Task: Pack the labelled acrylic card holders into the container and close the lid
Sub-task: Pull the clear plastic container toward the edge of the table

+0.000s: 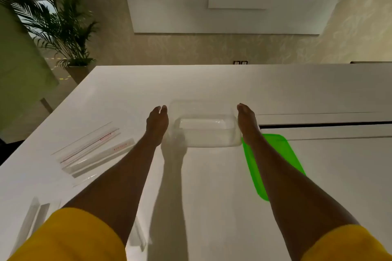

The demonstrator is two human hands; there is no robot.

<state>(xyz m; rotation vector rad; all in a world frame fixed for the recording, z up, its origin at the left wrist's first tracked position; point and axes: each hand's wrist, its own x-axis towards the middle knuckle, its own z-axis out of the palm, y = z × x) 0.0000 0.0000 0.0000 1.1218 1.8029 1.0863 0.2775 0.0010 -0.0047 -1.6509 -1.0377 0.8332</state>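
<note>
Table [212, 82] beside palm [63, 27] bears container [204, 144] between left hand [157, 125] and right hand [247, 122], grips released.

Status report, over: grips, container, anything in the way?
Left grip and right grip open, flanking empty clear container. Acrylic card holders unpacked, left. Green lid off, at right.

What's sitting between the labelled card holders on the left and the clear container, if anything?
No object. Only the person's own left hand and forearm lie between the card holders and the container. Its top is open; the green lid lies to its right, partly under the other forearm.
</note>
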